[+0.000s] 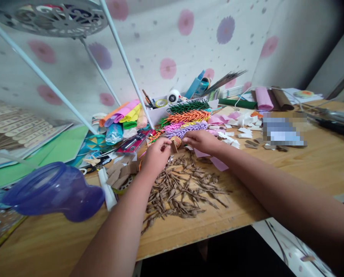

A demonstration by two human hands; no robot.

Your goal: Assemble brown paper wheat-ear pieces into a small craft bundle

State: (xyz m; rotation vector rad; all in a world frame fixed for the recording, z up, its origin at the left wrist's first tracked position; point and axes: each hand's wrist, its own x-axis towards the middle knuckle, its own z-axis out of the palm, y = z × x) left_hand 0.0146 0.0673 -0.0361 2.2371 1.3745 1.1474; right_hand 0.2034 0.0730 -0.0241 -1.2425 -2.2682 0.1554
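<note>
My left hand [160, 151] is pinched shut at the edge of a small brown paper piece [175, 145]. Just to the right, my right hand [200, 141] has its fingers curled together; whatever they hold is too small to make out. Between the two hands a small round orange-yellow thing [176, 141] shows, its kind unclear. Below them many twisted brown paper sprigs [177, 188] lie spread on the wooden table [160, 246]. Right behind the hands are bundles of spiky paper stems in purple [186, 129], orange [187, 116] and green [189, 106].
A purple translucent plastic container [56, 192] and a white-legged stand [122, 57] occupy the left. Rolled coloured crepe paper [126, 115] lies near the stand. White paper scraps [245, 132], pink and brown paper rolls [264, 99] and a blurred-out patch [284, 130] are at right.
</note>
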